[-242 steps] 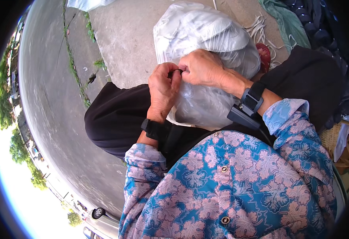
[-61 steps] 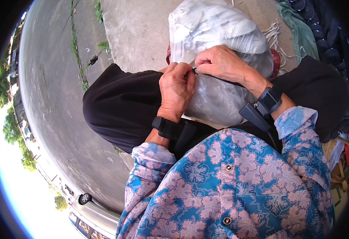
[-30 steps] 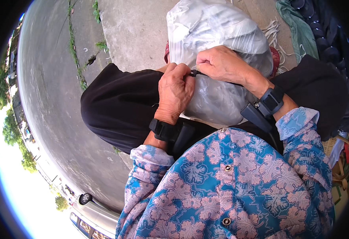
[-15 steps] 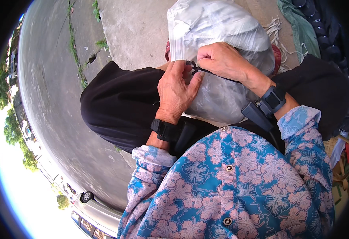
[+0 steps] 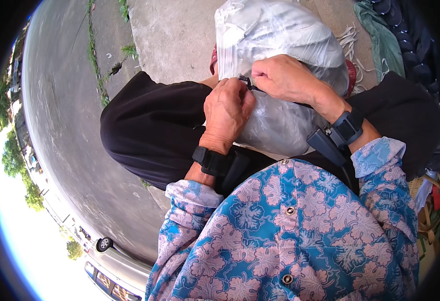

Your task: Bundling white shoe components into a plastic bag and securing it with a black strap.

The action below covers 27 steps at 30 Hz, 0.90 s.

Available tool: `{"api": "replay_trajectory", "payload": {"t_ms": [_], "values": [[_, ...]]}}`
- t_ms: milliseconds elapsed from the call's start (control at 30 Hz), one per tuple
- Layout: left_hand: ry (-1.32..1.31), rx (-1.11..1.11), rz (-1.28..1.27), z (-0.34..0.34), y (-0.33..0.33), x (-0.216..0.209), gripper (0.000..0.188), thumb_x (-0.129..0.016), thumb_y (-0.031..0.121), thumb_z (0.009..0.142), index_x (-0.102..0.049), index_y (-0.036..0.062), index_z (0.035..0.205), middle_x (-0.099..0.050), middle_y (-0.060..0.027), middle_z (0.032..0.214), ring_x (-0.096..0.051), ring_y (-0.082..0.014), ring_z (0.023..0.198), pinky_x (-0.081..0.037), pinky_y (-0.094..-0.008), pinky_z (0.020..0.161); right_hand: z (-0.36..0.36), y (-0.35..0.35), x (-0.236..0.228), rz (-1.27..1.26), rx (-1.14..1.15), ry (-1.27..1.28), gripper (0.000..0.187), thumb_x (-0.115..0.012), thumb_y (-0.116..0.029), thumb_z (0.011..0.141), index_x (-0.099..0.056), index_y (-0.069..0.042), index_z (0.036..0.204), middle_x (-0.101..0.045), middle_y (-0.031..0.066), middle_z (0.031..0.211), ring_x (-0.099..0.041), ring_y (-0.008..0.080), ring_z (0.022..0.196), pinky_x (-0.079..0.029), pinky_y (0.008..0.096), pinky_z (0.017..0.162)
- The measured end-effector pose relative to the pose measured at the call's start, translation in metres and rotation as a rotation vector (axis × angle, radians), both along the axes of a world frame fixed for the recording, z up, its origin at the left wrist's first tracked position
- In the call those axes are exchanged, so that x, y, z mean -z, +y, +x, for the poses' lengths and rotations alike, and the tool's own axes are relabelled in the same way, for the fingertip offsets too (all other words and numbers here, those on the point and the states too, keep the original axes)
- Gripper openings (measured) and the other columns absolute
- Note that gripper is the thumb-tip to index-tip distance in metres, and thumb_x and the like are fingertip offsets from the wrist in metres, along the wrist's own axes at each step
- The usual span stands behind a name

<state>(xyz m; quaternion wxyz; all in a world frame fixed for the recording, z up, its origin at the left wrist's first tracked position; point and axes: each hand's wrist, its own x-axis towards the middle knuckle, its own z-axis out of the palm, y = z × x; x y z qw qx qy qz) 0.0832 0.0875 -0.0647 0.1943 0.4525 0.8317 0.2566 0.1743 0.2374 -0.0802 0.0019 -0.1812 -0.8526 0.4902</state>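
Note:
A thin black cord [image 5: 248,83], knotted or bunched at one spot, runs between my two hands above my lap. My left hand [image 5: 226,108] pinches the bunched end, thumb pressed against the fingers. My right hand [image 5: 285,78] is curled closed, and the cord passes beneath it toward my right wrist. How the right fingers grip it is hidden. Behind and under both hands lies a big translucent plastic bag [image 5: 290,35] with whitish contents. Its lower part [image 5: 275,125] rests between my legs.
White strings [image 5: 348,42] lie on the concrete right of the bag, beside green cloth [image 5: 380,40] and a row of dark items [image 5: 403,40]. My black-clad knee [image 5: 144,120] juts left. A basket-like pile [image 5: 433,200] stands at right. A silver car [image 5: 117,268] is parked far left.
My left thumb has closed in against the fingers, and the cord's loop between the hands shows less. My right hand has stayed nearly in place.

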Motion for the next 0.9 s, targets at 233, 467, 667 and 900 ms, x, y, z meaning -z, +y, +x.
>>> {"api": "replay_trajectory", "payload": {"t_ms": [233,467,667,900], "values": [[0.005,0.033,-0.006,0.0,0.001,0.002,0.01,-0.062,0.012,0.074,-0.056,0.0039,0.077,-0.058,-0.0127,0.074,-0.059,-0.0323,0.07,-0.047,-0.0409,0.062,0.001,0.0,-0.001,0.066,-0.108,-0.042,0.019,-0.053,-0.016,0.074,-0.057,0.002,0.073,-0.057,0.0192,0.064,-0.055,0.0337,0.058,-0.045,0.0404,0.059],[-0.026,0.043,0.036,-0.005,0.0,0.003,0.009,-0.062,0.007,0.071,-0.056,0.001,0.075,-0.056,-0.0131,0.069,-0.056,-0.0297,0.063,-0.046,-0.0372,0.059,0.006,0.001,-0.006,-0.112,-0.022,-0.054,0.021,-0.053,-0.019,0.067,-0.06,0.001,0.069,-0.054,0.0201,0.059,-0.051,0.0276,0.052,-0.045,0.0381,0.056],[-0.103,0.027,0.027,-0.007,-0.002,0.0,0.01,-0.063,0.008,0.07,-0.057,0.0017,0.074,-0.057,-0.0142,0.071,-0.057,-0.0329,0.065,-0.046,-0.0398,0.06,0.01,-0.003,-0.001,-0.174,0.053,0.014,0.02,-0.056,-0.017,0.069,-0.057,0.003,0.065,-0.05,0.0166,0.053,-0.045,0.0204,0.048,-0.043,0.0354,0.053],[-0.284,-0.067,0.017,-0.011,-0.005,0.002,0.015,-0.064,0.012,0.081,-0.059,-0.0023,0.082,-0.057,-0.0094,0.075,-0.052,-0.0174,0.061,-0.045,-0.029,0.059,0.012,0.004,0.002,-0.176,0.088,0.002,0.019,-0.057,-0.017,0.073,-0.058,0.002,0.068,-0.055,0.0158,0.058,-0.05,0.0206,0.051,-0.045,0.0361,0.055]]}}
